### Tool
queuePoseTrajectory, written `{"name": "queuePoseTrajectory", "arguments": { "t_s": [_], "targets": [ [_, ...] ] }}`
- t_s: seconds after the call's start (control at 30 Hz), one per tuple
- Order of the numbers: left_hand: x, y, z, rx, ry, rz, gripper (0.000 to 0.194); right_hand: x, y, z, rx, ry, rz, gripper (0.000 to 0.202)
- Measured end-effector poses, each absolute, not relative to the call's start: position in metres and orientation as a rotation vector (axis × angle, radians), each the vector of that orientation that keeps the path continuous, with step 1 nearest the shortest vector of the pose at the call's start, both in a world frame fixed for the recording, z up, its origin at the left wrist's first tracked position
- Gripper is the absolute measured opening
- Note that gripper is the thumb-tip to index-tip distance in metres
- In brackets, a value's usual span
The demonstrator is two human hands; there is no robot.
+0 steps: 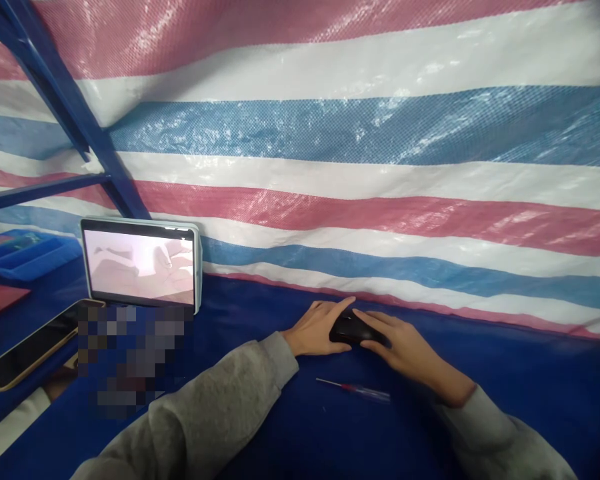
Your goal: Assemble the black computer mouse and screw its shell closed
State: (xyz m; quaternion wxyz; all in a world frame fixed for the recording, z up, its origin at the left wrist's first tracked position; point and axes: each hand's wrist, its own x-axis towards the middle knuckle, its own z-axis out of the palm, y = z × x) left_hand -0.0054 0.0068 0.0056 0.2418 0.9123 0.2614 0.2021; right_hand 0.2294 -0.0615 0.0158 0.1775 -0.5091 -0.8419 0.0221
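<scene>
A black rounded object, much like a computer mouse (356,328), lies on the blue table between my two hands. My left hand (321,328) grips its left end, thumb at the near side and fingers at the far side. At its right end, my right hand (399,341) holds it between thumb and fingers. Just in front of the hands lies a thin screwdriver (354,389) with a red and clear handle, its tip pointing left; neither hand touches it.
At the left stand a tablet (140,263) showing a picture, a phone (35,340), a blue tray (35,257) and a red flat item (0,301). Part of another person's sleeve (17,423) shows at lower left. A striped sheet (330,127) hangs behind the table (305,433).
</scene>
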Motion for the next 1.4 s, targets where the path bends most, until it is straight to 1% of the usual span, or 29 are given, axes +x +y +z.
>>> {"name": "queuePoseTrajectory", "arguments": {
  "t_s": [0.13, 0.67, 1.03, 1.17, 1.3, 1.33, 1.4],
  "targets": [
    [-0.005, 0.007, 0.005, 2.492, 0.724, 0.587, 0.099, 0.224, -0.064, 0.016, -1.483, -2.416, 0.084, 0.053],
    [-0.005, 0.007, 0.006, 2.503, 0.740, 0.601, 0.099, 0.223, -0.065, 0.018, -1.499, -2.407, 0.209, 0.052],
    [-0.005, 0.006, 0.006, 2.512, 0.713, 0.615, 0.092, 0.218, -0.066, 0.011, -1.519, -2.383, 0.167, 0.050],
    [-0.005, 0.006, 0.005, 2.550, 0.741, 0.633, 0.090, 0.220, -0.066, 0.013, -1.497, -2.368, 0.247, 0.052],
    [-0.004, 0.006, 0.005, 2.560, 0.779, 0.694, 0.084, 0.226, -0.063, 0.019, -1.495, -2.319, 0.364, 0.060],
    [-0.004, 0.006, 0.006, 2.549, 0.796, 0.719, 0.079, 0.227, -0.062, 0.020, -1.496, -2.277, 0.384, 0.059],
    [-0.004, 0.006, 0.006, 2.534, 0.837, 0.776, 0.063, 0.228, -0.060, 0.024, -1.507, -2.166, 0.423, 0.053]
  ]
}}
